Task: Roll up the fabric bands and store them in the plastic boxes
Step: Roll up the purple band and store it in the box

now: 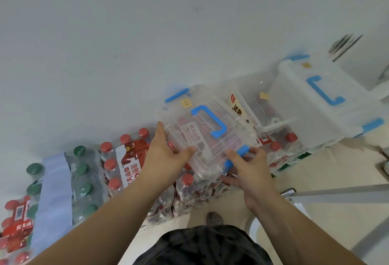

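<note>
A clear plastic box [189, 115] with a blue handle and blue latches rests tilted on shrink-wrapped packs of red-capped bottles. My left hand [166, 155] grips the box's left near edge, thumb on the lid. My right hand [250, 170] holds its near right corner, fingers on a blue latch [236, 156]. A second clear box [265, 107] stands behind it, and a larger white box [311, 104] with a blue handle sits at the right. I see no fabric bands; the boxes' contents are unclear.
Packs of red-capped bottles [117, 163] and green-capped bottles [82, 180] line the white wall on the left. Pale floor lies to the right and below. A grey shoe [214, 219] and dark shorts show at the bottom. A white appliance [366, 54] stands at the far right.
</note>
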Demonstrator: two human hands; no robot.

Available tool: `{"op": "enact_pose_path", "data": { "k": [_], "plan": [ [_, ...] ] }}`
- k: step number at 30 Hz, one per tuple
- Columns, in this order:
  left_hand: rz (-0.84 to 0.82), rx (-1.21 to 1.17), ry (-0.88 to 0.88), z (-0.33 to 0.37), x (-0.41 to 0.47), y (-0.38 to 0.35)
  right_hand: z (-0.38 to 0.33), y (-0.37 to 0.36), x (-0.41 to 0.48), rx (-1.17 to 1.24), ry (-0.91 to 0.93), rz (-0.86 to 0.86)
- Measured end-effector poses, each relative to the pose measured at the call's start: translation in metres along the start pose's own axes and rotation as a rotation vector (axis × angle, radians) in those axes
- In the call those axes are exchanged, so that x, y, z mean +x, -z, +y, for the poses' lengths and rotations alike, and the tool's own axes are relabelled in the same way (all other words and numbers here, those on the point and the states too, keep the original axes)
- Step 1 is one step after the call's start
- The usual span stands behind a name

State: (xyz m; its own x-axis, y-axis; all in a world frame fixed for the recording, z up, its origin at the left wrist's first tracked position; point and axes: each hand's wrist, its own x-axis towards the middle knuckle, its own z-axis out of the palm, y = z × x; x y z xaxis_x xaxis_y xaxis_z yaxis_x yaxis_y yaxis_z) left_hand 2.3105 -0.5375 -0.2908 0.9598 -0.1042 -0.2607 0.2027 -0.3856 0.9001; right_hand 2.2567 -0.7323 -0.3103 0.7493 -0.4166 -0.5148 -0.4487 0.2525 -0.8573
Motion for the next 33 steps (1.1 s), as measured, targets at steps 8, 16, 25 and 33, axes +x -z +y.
{"op": "enact_pose_path", "data": {
  "k": [8,16,25,33],
  "plan": [
    [-0.023,0.012,0.021,0.004,0.022,-0.007,-0.015,0.022,0.01,-0.355,0.284,0.124],
    [0.01,0.007,-0.021,0.007,0.03,-0.013,-0.037,0.016,0.032,-1.215,0.725,-0.213],
    [0.226,0.111,0.121,-0.004,0.008,0.004,-0.072,-0.026,0.046,-1.321,0.849,-0.452],
    [0.457,0.093,0.221,-0.037,-0.032,0.074,-0.07,-0.112,0.008,-1.347,0.979,-0.735]
  ]
}}
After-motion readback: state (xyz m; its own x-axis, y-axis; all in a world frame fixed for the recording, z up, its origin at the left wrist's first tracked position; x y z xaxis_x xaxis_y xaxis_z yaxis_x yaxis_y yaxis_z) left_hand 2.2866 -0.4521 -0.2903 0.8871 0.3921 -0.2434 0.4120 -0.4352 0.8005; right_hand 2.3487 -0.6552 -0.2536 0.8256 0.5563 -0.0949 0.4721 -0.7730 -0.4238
